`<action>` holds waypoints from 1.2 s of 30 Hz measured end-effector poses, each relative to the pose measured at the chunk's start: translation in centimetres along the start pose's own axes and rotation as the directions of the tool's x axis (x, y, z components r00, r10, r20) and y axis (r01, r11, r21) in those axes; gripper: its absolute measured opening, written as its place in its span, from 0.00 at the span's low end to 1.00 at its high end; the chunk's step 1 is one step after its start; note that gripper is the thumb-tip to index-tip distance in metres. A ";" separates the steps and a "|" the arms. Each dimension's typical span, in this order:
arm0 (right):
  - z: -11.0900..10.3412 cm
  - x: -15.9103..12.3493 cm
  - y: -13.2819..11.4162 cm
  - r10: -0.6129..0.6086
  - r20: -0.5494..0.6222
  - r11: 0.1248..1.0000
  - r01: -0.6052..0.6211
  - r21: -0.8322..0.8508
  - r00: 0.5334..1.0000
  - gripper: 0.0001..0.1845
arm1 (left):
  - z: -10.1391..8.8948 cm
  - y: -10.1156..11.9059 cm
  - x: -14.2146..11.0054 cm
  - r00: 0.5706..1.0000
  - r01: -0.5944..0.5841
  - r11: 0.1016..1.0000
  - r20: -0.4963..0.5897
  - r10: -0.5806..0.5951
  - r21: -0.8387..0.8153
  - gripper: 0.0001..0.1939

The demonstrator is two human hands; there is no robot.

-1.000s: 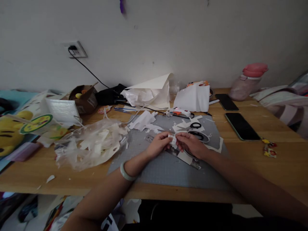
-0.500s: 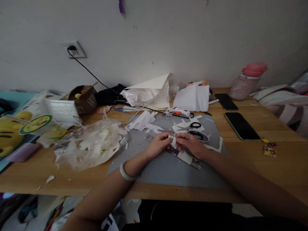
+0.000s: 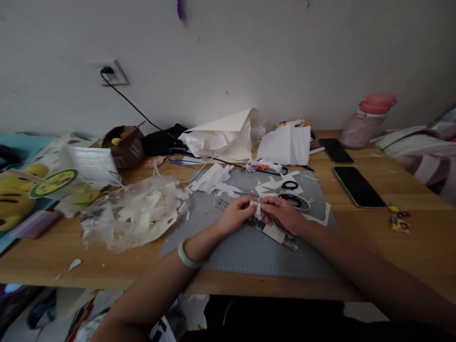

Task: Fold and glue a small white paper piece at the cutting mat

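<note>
A small white piece with a ridged, paper-like look [image 3: 255, 209] is pinched between my two hands; its exact kind is too small to make out. My left hand [image 3: 236, 213] grips it from the left, thumb and fingers closed. From the right, my right hand [image 3: 283, 213] pinches its other side. Both hands hover over a grey cutting mat [image 3: 228, 256]. Under them lies a ruler [image 3: 289, 243], partly covered by a paper scrap [image 3: 273, 232]. Black-handled scissors [image 3: 289, 185] lie just beyond my right hand, among cut paper.
A white hot glue gun [image 3: 269, 165] with a red light lies behind the mat. Left of the mat is a plastic bag of paper scraps [image 3: 138, 213]. Two phones [image 3: 358, 186] and a pink-lidded bottle [image 3: 359, 126] are at right. A drink cup [image 3: 60, 187] stands far left.
Almost nothing differs. My fingers have shifted very slightly around the small white piece, and the view has moved a little.
</note>
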State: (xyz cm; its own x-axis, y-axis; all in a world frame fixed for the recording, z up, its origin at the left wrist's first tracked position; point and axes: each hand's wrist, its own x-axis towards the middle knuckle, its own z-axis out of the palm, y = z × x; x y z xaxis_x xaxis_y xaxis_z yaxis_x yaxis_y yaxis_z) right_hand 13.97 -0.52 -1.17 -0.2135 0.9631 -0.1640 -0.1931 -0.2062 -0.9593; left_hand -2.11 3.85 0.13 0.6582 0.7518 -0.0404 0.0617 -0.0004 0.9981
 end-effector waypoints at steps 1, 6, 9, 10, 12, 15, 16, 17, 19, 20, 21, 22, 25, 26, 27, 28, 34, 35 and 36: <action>0.0 0.0 0.0 -0.004 0.001 1.000 0.004 -0.007 1.000 0.13 | 0.0 0.0 0.0 1.000 -0.005 1.000 -0.002 0.005 0.009 0.13; 0.2 -0.2 -0.1 -0.022 0.008 0.996 0.022 -0.082 1.000 0.14 | 0.1 0.1 -0.1 0.999 -0.049 0.997 0.009 0.049 0.056 0.13; 0.2 -0.1 -0.1 -0.019 0.012 0.997 0.020 -0.077 1.000 0.14 | 0.0 0.1 -0.1 0.999 -0.035 0.998 0.013 0.034 0.048 0.13; 0.1 -0.1 0.0 -0.015 0.013 0.998 0.016 -0.064 1.000 0.15 | 0.0 0.0 0.0 1.000 -0.020 0.999 0.010 0.019 0.031 0.13; 0.1 -0.1 0.0 -0.009 0.005 0.999 0.010 -0.031 1.000 0.15 | -0.1 0.0 0.0 1.000 0.016 1.000 -0.001 -0.016 -0.015 0.13; 0.1 0.0 -0.1 -0.006 -0.004 1.000 0.006 -0.013 1.000 0.17 | 0.0 -0.1 0.1 0.999 0.050 0.997 -0.009 -0.050 -0.059 0.13; 0.1 0.0 -0.1 -0.006 -0.006 1.000 0.005 -0.023 1.000 0.17 | 0.0 -0.1 0.1 0.998 0.055 0.996 -0.009 -0.056 -0.069 0.13; 0.1 0.0 -0.1 -0.005 -0.008 0.999 0.005 -0.040 1.000 0.17 | 0.0 -0.1 0.1 0.998 0.060 0.995 -0.010 -0.061 -0.074 0.13; 0.2 -0.1 -0.2 -0.007 -0.011 0.997 0.006 -0.079 1.000 0.16 | 0.0 -0.1 0.1 0.998 0.068 0.995 -0.011 -0.069 -0.071 0.12; 0.3 -0.1 -0.3 -0.012 -0.014 0.995 0.010 -0.097 1.000 0.16 | 0.0 -0.1 0.1 0.997 0.072 0.995 -0.011 -0.073 -0.066 0.12; 0.4 -0.1 -0.3 -0.016 -0.018 0.994 0.014 -0.111 1.000 0.15 | 0.0 -0.1 0.1 0.997 0.074 0.995 -0.009 -0.075 -0.061 0.12; 0.4 -0.2 -0.3 -0.020 -0.021 0.992 0.018 -0.121 1.000 0.15 | 0.0 -0.1 0.1 0.997 0.073 0.996 -0.006 -0.073 -0.057 0.12; 0.5 -0.2 -0.4 -0.032 -0.027 0.989 0.028 -0.146 0.999 0.14 | -0.1 -0.2 0.1 0.998 0.059 0.997 0.005 -0.059 -0.056 0.12; 0.4 -0.2 -0.3 -0.035 -0.026 0.988 0.031 -0.150 0.999 0.14 | -0.1 -0.2 0.1 0.999 0.053 0.997 0.006 -0.053 -0.057 0.12; 0.4 -0.3 -0.3 -0.040 -0.024 0.988 0.036 -0.153 0.999 0.14 | -0.1 -0.2 0.1 0.999 0.050 0.997 0.008 -0.049 -0.056 0.12; 0.4 -0.3 -0.3 -0.043 -0.021 0.987 0.040 -0.155 0.999 0.14 | 0.0 -0.2 0.1 0.999 0.047 0.997 0.009 -0.047 -0.055 0.12; 0.3 -0.3 -0.2 -0.071 -0.006 0.981 0.069 -0.180 0.997 0.12 | 0.0 -0.2 0.1 0.997 0.073 0.995 0.029 -0.071 -0.067 0.12; 0.3 -0.3 -0.2 -0.078 -0.004 0.979 0.076 -0.189 0.997 0.11 | 0.0 -0.2 0.1 0.997 0.078 0.994 0.033 -0.076 -0.073 0.12; 0.3 -0.3 -0.2 -0.082 -0.001 0.977 0.081 -0.198 0.997 0.11 | 0.0 -0.2 0.1 0.996 0.083 0.993 0.036 -0.081 -0.079 0.12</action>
State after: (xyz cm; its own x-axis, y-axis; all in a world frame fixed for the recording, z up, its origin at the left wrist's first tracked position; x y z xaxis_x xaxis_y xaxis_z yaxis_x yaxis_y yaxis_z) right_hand 13.80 -0.83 -0.82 -0.1964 0.9769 -0.0847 -0.0158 -0.0895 -0.9959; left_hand -2.08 3.94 -0.09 0.6778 0.7249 -0.1226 0.0569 0.1145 0.9918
